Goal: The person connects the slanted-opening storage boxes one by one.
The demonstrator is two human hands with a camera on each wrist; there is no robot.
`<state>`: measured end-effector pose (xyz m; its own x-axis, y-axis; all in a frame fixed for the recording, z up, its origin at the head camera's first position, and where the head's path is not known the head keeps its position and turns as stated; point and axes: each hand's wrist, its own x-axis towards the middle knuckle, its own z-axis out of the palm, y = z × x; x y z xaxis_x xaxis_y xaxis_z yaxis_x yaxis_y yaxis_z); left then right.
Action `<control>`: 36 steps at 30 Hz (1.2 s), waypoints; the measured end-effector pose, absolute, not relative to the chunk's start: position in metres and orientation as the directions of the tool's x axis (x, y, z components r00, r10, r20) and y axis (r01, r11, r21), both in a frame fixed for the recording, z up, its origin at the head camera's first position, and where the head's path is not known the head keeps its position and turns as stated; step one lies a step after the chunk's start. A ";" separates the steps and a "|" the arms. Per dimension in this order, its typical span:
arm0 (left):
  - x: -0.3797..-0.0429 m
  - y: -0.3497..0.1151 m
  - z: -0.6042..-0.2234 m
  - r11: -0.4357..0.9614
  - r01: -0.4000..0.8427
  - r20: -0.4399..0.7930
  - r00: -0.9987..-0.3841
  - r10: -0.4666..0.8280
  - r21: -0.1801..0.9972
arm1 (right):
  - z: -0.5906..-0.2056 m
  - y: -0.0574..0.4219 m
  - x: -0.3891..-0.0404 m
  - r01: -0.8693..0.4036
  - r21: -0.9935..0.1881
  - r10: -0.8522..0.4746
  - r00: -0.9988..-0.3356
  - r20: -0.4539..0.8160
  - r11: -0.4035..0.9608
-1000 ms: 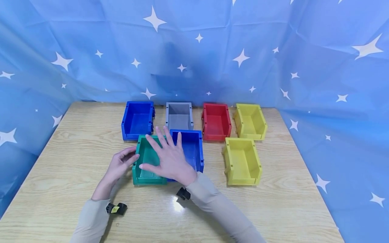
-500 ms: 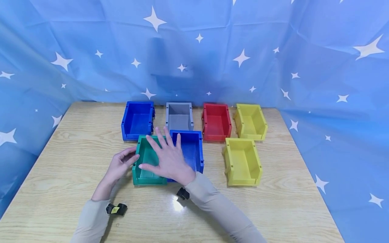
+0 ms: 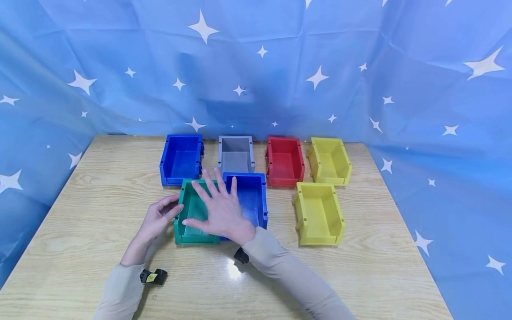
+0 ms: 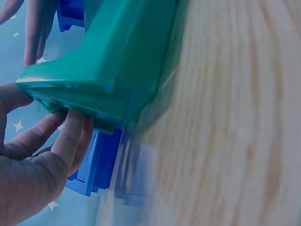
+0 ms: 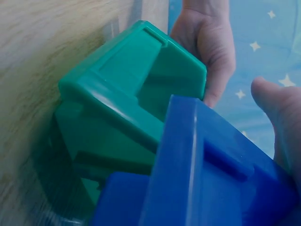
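In the head view a green bin (image 3: 196,213) stands against the left side of a blue bin (image 3: 252,202) on the table. My left hand (image 3: 158,218) pinches the green bin's left rim, thumb on the top edge and fingers under the outer lip, as the left wrist view shows at the green bin (image 4: 117,61). Over the seam between the two bins is my right hand (image 3: 224,211), fingers straight and spread. It hides part of both inner walls. From the right wrist, the blue bin (image 5: 188,160) overlaps the near side of the green bin (image 5: 113,108).
Behind stands a row with a blue bin (image 3: 182,160), a grey bin (image 3: 237,153), a red bin (image 3: 285,160) and a yellow bin (image 3: 329,160). Another yellow bin (image 3: 320,213) sits at the front right. A starry blue cloth (image 3: 256,66) hangs along the back and sides.
My right hand and the front blue bin have shifted very slightly left. The left hand and the green bin look still.
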<state>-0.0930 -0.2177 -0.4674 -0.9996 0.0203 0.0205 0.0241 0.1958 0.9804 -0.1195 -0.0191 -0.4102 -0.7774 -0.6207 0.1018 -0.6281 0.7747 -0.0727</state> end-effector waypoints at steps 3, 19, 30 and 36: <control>-0.093 -0.218 -0.468 0.198 0.027 0.024 -1.000 0.019 0.980 | -0.411 -0.021 -0.120 -0.628 -0.063 -0.622 -0.778 0.086 0.776; -0.087 -0.215 -0.471 0.172 0.063 0.059 -0.998 0.027 0.983 | -0.453 -0.018 -0.120 -0.650 -0.075 -0.641 -0.759 0.115 0.756; -0.089 -0.216 -0.469 0.165 0.090 0.086 -0.996 0.033 0.982 | -0.449 -0.017 -0.121 -0.657 -0.102 -0.643 -0.753 0.140 0.747; -0.090 -0.217 -0.469 0.183 0.072 0.068 -0.997 0.031 0.981 | -0.448 -0.017 -0.124 -0.670 -0.122 -0.661 -0.742 0.112 0.732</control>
